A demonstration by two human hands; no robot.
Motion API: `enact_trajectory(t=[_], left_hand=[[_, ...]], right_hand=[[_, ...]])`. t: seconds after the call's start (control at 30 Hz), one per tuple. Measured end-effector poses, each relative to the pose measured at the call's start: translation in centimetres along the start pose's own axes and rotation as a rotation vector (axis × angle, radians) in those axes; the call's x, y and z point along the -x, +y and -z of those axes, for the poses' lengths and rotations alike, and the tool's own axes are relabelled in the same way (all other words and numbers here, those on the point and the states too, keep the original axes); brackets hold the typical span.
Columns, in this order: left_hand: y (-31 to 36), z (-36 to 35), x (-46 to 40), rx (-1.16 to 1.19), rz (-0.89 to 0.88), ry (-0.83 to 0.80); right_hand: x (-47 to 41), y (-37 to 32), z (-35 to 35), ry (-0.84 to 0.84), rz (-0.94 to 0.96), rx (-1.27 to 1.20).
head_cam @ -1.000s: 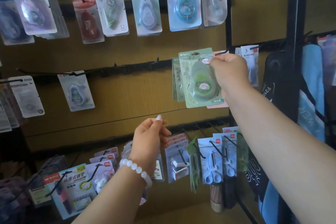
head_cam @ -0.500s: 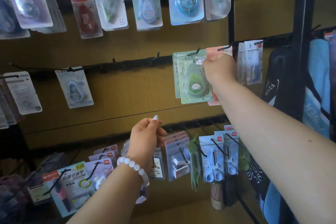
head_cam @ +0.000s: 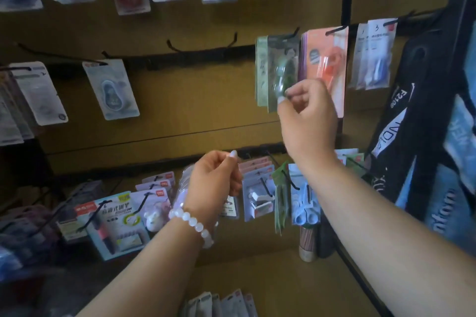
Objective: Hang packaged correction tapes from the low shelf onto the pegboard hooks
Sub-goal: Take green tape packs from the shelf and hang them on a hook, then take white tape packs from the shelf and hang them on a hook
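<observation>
Green tape pack (head_cam: 279, 72) hangs hooked, right hand (head_cam: 307, 121) pinching its lower edge

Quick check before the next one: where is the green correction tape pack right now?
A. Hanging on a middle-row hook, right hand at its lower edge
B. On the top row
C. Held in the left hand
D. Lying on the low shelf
A: the green correction tape pack hangs from a middle-row hook, with the right hand at its lower edge.

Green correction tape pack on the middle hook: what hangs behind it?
Behind the front green pack, more green packs hang on the same hook, only their left edges showing. How many cannot be told. The right hand covers the front pack's lower corner.
</observation>
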State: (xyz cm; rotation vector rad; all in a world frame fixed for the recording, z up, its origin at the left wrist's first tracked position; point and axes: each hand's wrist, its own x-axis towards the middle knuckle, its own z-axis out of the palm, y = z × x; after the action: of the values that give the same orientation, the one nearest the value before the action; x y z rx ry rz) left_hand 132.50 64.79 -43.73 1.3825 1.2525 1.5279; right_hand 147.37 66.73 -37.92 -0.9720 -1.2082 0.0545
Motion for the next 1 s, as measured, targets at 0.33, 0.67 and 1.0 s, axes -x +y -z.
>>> enact_trajectory(t=[0.33, 0.67, 1.0], left_hand=[[-10.3, 2.2, 3.9, -0.168, 0.163, -0.05], [-21.8, 5.3, 7.7, -0.454, 0.481, -0.011], [-29.7, 4.9, 7.4, -0.53, 0.682, -0.063]], right_hand=[[15.2, 6.8, -1.3, -0.523, 0.025, 0.031], [24.8, 16.5, -2.6, -0.934, -0.26, 0.38], [30.0, 24.0, -5.1, -1.127, -0.642, 0.565]])
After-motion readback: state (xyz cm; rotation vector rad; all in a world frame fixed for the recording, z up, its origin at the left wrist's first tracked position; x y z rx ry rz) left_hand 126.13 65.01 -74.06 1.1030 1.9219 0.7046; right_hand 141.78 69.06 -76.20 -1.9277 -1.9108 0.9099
